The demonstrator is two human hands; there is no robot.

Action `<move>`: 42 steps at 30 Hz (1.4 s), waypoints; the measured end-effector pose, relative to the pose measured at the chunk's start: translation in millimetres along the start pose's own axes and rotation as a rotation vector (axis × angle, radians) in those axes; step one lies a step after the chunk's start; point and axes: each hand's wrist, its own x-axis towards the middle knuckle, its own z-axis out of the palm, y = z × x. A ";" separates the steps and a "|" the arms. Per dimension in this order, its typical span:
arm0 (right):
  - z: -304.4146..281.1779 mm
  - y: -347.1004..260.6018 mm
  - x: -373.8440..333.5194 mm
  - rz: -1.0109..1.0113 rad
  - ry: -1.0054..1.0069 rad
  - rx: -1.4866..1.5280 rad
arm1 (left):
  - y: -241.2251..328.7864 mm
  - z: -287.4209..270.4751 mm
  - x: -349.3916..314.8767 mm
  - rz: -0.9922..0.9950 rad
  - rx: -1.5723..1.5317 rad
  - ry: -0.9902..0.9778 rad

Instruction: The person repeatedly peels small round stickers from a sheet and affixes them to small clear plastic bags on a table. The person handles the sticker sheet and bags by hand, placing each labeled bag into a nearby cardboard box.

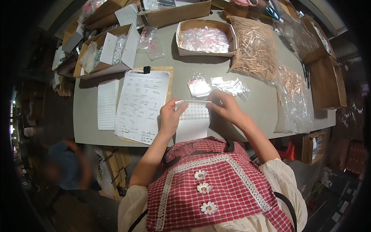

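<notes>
A white sheet of small round stickers (192, 129) is held upright-ish in front of my apron, by its top corners. My left hand (169, 118) pinches its left corner, thumb on top. At the right corner, my right hand (227, 108) grips the edge between thumb and bent fingers. Rows of printed dots cross the sheet's upper part; below them it is bare white. Just beyond my hands lie a small clear bag with a white label (199, 88) and another small clear bag of shiny contents (231, 86).
Left of my hands are a clipboard with a printed parts page (141, 112) and more sticker sheets (106, 112). Farther off stand a box of small plastic bags (179, 42) and a divided box (128, 58). Bags of wooden dowels (255, 46) lie right. A blurred person (65, 166) is lower left.
</notes>
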 end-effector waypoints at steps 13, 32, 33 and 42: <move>18.2 4.1 -7.2 -0.131 0.134 -0.029 | 3.1 -3.0 -3.9 -0.109 -0.069 0.017; 24.1 8.6 -3.3 -0.213 0.153 -0.081 | 5.1 -4.0 -4.7 -0.106 -0.097 0.015; 25.1 8.7 -2.8 -0.191 0.166 -0.074 | 4.8 -4.5 -4.5 -0.100 -0.095 0.017; 26.9 -3.4 -4.9 0.022 0.129 0.082 | 3.1 -10.4 -1.8 -0.106 -0.127 -0.004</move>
